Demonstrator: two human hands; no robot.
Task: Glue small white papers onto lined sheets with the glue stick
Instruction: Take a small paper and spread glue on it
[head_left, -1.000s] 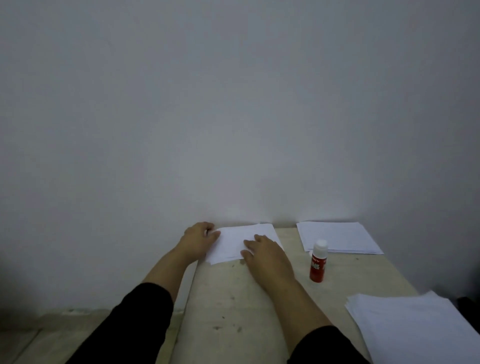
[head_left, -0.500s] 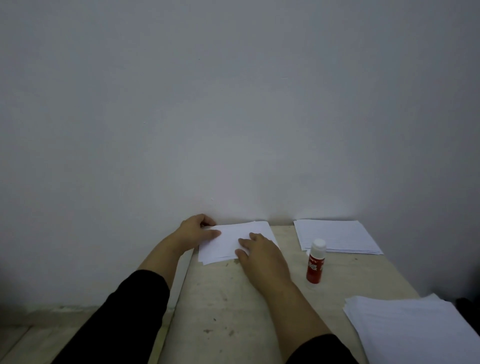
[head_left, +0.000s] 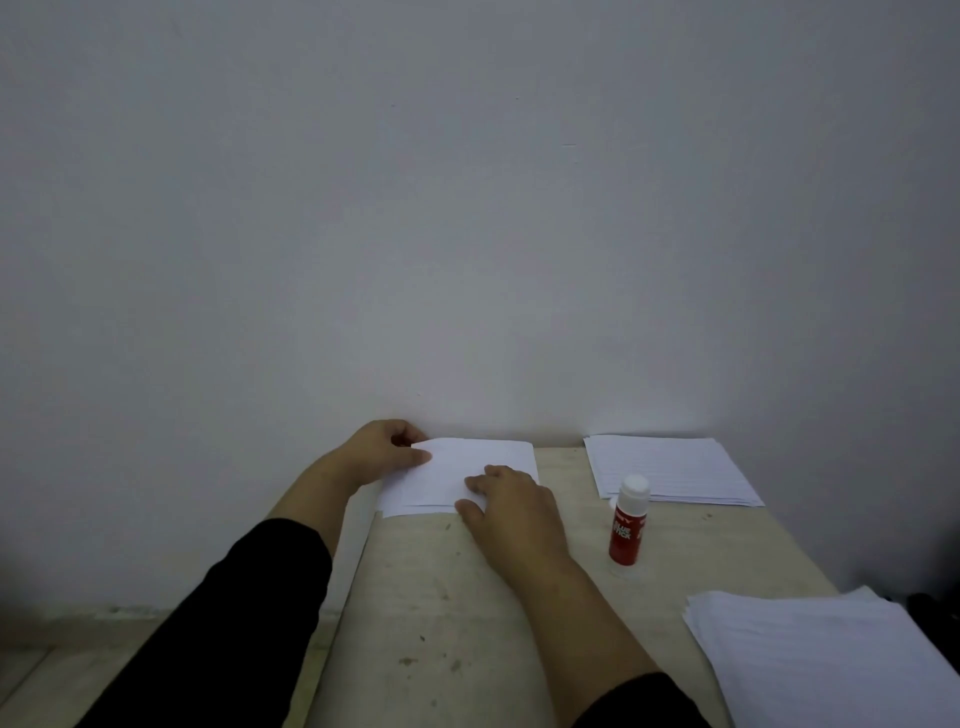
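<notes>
A small stack of white papers (head_left: 447, 475) lies at the table's far left corner against the wall. My left hand (head_left: 382, 449) pinches the stack's left edge, thumb on top, fingers curled under. My right hand (head_left: 511, 499) rests flat on the papers' near right part, fingers straight. A red glue stick (head_left: 628, 522) with a white cap stands upright to the right of my right hand. Lined sheets (head_left: 670, 467) lie in a pile at the far right by the wall.
A larger stack of white sheets (head_left: 831, 660) sits at the near right, overhanging the beige table (head_left: 441, 597). The grey wall rises straight behind the table. The table's left edge runs just under the small papers.
The small stack has slid a little left toward the table's edge, with both hands on it. My left hand has shifted left and grips the edge more firmly.
</notes>
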